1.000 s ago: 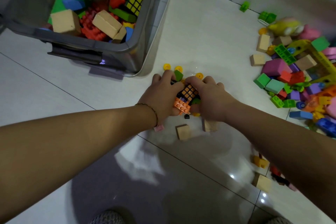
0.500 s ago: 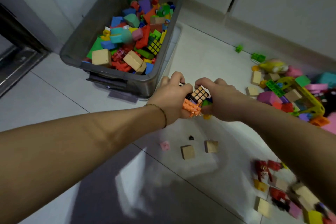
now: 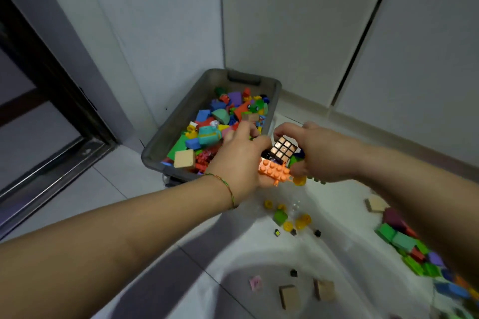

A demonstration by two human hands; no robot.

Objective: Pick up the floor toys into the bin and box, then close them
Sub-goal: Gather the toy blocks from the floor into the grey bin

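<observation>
Raised from the floor since the earlier frames, the clutch of toys is now held in the air at the near right corner of the bin [image 3: 155, 154], and the small pieces it had lain among are left uncovered below. The left hand [image 3: 241, 160] and right hand [image 3: 317, 155] are pressed toward each other with fingers curled, the toys cupped between them. An orange studded brick [image 3: 274, 171] is gripped at the bottom of the clutch by the left hand, whose fingertips are seen over the bin's contents. A puzzle cube [image 3: 283, 149] with a black frame is pinched from above and from the side by the right hand's thumb and fingers. A green piece [image 3: 294, 161] and a yellow disc [image 3: 299, 181] are caught beneath the right palm. A thin bracelet [image 3: 228, 189] is worn on the left wrist.

The bin is shown open and heaped with coloured blocks, a wooden cube [image 3: 184, 159] lying at its near edge. On the tiled floor [image 3: 103, 202] under the hands, several yellow discs [image 3: 303, 221] and a green block [image 3: 280, 216] are scattered close together. Two wooden blocks [image 3: 290, 296] and a pink piece [image 3: 255, 283] lie nearer the viewer. A larger pile of blocks [image 3: 404, 241] is spread along the right, partly hidden by the right forearm.
</observation>
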